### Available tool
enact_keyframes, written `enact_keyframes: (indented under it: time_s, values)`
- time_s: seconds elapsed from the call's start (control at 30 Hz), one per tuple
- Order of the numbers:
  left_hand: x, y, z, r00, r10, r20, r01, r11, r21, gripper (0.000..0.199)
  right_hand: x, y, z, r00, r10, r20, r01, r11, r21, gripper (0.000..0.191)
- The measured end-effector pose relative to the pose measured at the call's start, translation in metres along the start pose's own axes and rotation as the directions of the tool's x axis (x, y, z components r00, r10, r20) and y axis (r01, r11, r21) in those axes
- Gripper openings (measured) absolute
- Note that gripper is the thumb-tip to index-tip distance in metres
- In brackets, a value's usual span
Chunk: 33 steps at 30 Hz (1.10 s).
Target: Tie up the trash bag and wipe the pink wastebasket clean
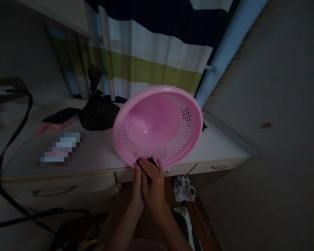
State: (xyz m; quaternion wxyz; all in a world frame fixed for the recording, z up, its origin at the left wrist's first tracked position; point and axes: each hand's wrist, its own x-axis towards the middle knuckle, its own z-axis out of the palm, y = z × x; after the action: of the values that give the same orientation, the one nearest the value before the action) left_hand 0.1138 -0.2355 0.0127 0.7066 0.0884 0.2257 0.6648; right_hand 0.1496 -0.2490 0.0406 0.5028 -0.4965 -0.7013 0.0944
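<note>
A pink plastic basket with holes in its side wall is tipped toward me at the front of the white desk. By its lower rim, my left hand and my right hand come together around a small piece of black cloth. Both hands are closed on it, the right one lying over the cloth and the left pressed against its side. Much of the cloth is hidden under the fingers, so its exact kind does not show. No contents can be seen inside the basket.
On the white desk sit a knotted black plastic bag, a dark phone-like device on something pink, and a blurred-out phone. A striped curtain hangs behind. Below lies a white plastic bag. Black cables loop at left.
</note>
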Motion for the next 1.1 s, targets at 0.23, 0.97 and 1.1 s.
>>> enact_keyframes:
  time_s: [0.23, 0.97, 1.1]
  values:
    - [0.001, 0.018, 0.004, 0.986, -0.157, -0.063, 0.149, 0.981, -0.121, 0.036, 0.004, 0.008, -0.002, 0.996, -0.082, 0.023, 0.081, 0.996, 0.048, 0.037]
    - [-0.001, 0.025, 0.001, 0.984, -0.098, -0.148, 0.073, 0.984, -0.165, 0.037, 0.017, -0.007, 0.006, 0.994, -0.01, 0.107, -0.026, 0.942, 0.336, 0.035]
    - [0.002, 0.029, 0.0, 0.977, -0.165, -0.137, 0.155, 0.985, -0.078, 0.038, 0.001, 0.015, -0.009, 0.983, -0.113, 0.143, 0.097, 0.989, 0.111, 0.041]
